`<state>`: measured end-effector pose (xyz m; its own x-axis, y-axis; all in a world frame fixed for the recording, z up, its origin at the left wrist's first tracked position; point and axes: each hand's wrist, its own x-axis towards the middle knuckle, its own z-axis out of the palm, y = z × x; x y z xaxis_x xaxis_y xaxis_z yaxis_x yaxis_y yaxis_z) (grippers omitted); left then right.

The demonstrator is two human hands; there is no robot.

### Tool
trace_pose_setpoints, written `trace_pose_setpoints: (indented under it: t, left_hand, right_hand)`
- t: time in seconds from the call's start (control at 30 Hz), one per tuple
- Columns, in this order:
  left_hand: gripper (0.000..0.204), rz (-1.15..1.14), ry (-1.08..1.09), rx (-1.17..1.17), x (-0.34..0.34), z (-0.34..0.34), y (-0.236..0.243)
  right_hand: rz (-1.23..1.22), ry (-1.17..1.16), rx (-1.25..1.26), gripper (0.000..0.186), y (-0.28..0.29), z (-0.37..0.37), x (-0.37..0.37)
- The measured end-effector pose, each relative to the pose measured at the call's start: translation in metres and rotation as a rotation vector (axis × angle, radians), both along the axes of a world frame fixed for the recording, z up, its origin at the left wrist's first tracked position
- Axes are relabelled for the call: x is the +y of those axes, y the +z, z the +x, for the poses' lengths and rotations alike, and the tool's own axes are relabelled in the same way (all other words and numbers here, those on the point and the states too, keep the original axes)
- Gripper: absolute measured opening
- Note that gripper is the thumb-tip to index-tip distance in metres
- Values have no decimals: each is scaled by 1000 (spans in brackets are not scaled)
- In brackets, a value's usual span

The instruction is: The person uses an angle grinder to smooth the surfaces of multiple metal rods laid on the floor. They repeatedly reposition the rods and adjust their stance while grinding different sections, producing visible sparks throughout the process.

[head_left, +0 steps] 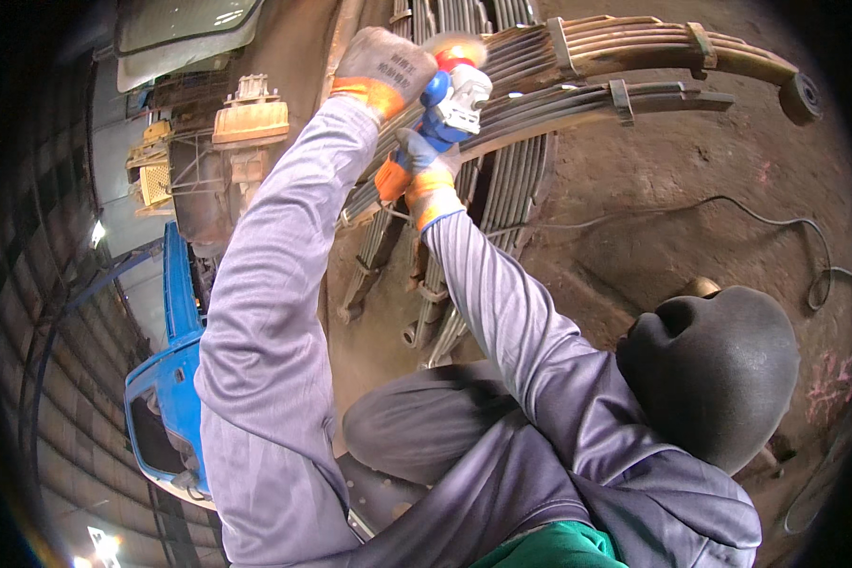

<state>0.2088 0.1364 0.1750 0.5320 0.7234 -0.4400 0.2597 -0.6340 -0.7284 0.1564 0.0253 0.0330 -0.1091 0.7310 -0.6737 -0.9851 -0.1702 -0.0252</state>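
A blue and white angle grinder (462, 102) is held over a bundle of leaf springs (625, 47). Its round head attachment (456, 47) is smeared, so I cannot tell whether it is a disc or a brush. My left hand (386, 64), in a grey glove with an orange cuff, is closed beside the blue side handle (435, 90) and appears to grip it; its fingers are partly hidden. My right hand (431, 163), gloved alike, wraps round the grinder's blue body. A second leaf spring (587, 104) lies just nearer, below the tool.
More leaf springs (519, 189) lie stacked crosswise underneath. A cable (776, 210) snakes over the brown floor at right. A dark rounded thing (715, 374) is close by my right arm. Far left are a blue vehicle cab (170, 398) and a rusty drum-shaped part (251, 123).
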Motion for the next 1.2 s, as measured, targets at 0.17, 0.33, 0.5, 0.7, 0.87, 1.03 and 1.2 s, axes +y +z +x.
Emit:
trace_pose_setpoints:
  t: [0.17, 0.33, 0.5, 0.7, 0.87, 1.03, 1.2]
  left_hand:
    - [11, -23, 166, 62, -9, -34, 3]
    - [11, -1, 176, 71, -9, -21, 0]
    - [12, 17, -17, 16, 0, 9, 2]
    - [13, 37, -39, 14, 5, 29, -4]
    - [14, 20, 51, 27, -2, 17, -7]
    - [16, -2, 253, 88, -22, -19, 0]
    - [16, -9, 155, -28, -16, -14, -3]
  right_hand:
    - [-9, 19, -84, 55, -14, -48, -8]
    - [20, -16, -163, 44, -24, -40, -3]
    - [22, -59, -52, 36, -11, -4, 6]
    - [14, -109, -204, 39, -24, 5, 19]
    - [8, -54, -305, 44, -48, -22, 15]
    - [-7, 104, -113, 44, -1, -11, -19]
    - [72, -36, -191, 42, -30, -25, -12]
